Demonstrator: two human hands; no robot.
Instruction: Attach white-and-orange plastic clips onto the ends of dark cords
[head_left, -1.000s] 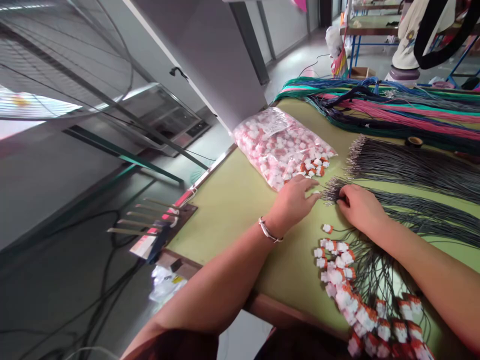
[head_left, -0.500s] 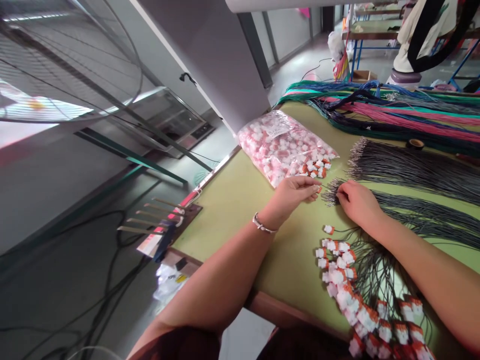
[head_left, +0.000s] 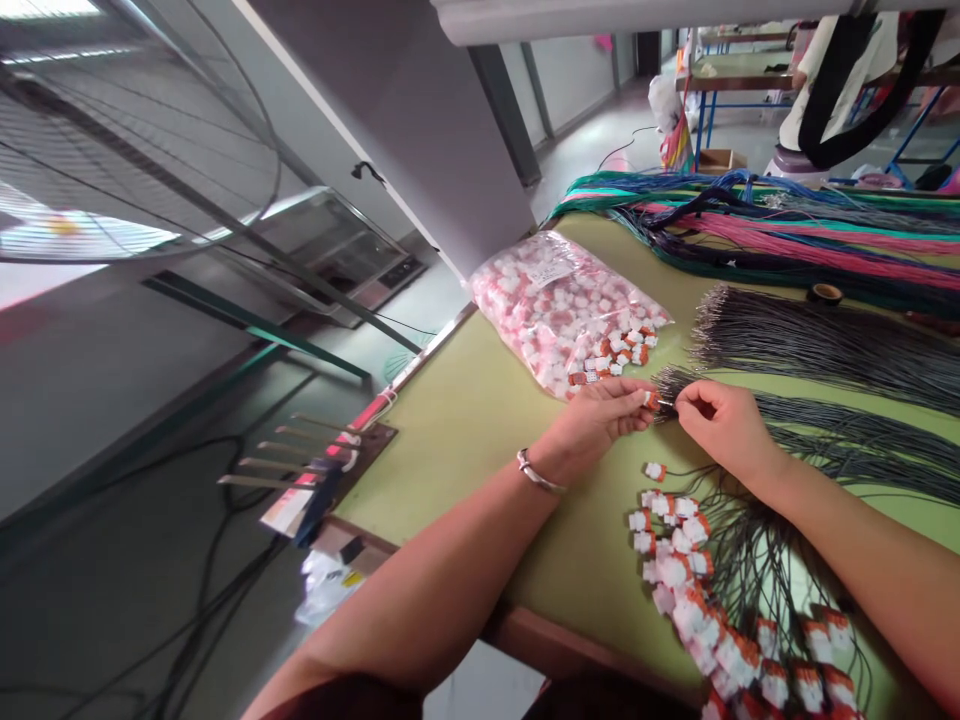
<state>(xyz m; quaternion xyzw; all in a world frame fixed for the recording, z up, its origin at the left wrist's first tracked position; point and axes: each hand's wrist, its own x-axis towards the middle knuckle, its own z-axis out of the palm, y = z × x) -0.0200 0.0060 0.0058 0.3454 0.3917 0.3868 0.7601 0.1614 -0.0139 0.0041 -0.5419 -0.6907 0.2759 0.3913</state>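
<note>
Head view: the pinched connector [head_left: 651, 400] is small, white and orange.

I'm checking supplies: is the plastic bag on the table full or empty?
Mostly full, it seems: the clear bag bulges with plugs across most of its spread.

Grey pillar [head_left: 397, 130], wall [head_left: 570, 78], shiny floor [head_left: 585, 142]; blue-legged table [head_left: 742, 67]

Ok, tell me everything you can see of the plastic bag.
The bag looks like thin clear plastic, packed with small white-and-orange connectors, a pale label on top. It lies on the green tabletop beside the pillar. Some connectors sit uncovered at its right end, which seems open. The left hand is by its near corner; whether they touch, I can't tell.
</note>
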